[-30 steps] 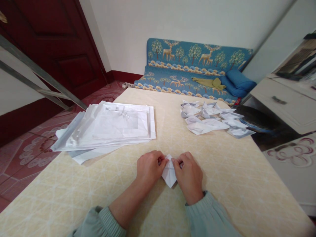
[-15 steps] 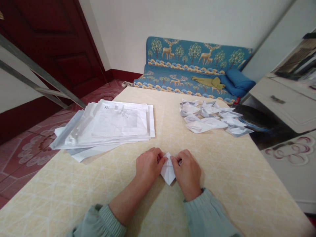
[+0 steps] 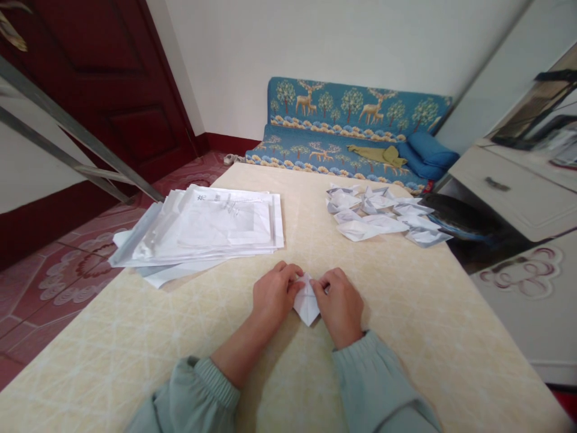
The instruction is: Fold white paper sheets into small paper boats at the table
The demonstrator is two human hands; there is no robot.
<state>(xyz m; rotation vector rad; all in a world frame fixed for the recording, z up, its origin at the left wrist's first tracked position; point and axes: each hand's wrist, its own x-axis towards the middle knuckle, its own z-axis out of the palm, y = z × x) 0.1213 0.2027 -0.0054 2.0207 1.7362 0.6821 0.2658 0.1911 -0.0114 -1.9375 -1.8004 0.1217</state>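
Observation:
Between my two hands is a small folded white paper [image 3: 308,305], diamond-shaped, with crease lines crossing its face and one point turned toward me. My left hand [image 3: 276,293] is closed, thumb and fingers pinching the paper's upper left side. On the opposite side, my right hand [image 3: 339,302] pinches its upper right edge, with the fingers curled. Both sets of fingertips partly cover the top of the paper. It is held low, at or just above the table [image 3: 189,337]; I cannot tell whether it touches.
A stack of white paper sheets [image 3: 225,222] lies at the left of the table. Several folded paper pieces [image 3: 369,225] are grouped at the far right. Behind stand a blue patterned sofa [image 3: 324,129] and, to the right, a white cabinet [image 3: 518,180]. A metal frame [image 3: 85,144] leans at left.
The view has tilted slightly, so the whole scene shifts a little. Both hands keep their pinch on the folded paper, with only slight finger movement.

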